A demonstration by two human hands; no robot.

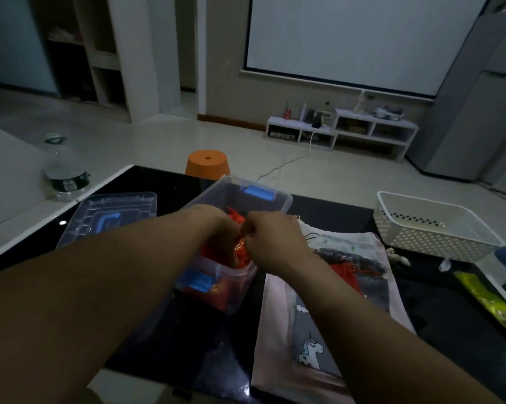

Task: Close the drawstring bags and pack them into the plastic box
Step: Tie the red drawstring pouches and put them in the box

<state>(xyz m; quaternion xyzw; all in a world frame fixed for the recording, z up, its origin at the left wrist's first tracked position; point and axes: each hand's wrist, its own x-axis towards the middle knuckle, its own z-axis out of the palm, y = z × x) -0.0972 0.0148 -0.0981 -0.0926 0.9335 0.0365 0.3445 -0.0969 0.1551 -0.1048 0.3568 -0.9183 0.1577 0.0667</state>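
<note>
Fingers (250, 228) of my right hand (275, 243) curled, pinching the red bags (241, 253) | left hand (217, 225) fingers sunk among them, grip I couldn't tell | red bags sat inside the plastic box (278, 199), so packing partly done, I judged | pink unicorn bag (319, 316) lay unpacked just beside the box | lid (109, 214) off, left of it | white basket (438, 237) stood well right.

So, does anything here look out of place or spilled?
Nothing looks spilled or damaged. The box sits skewed to the table edge, its lid off at its left. The left hand and right hand hold a red bag inside.
</note>
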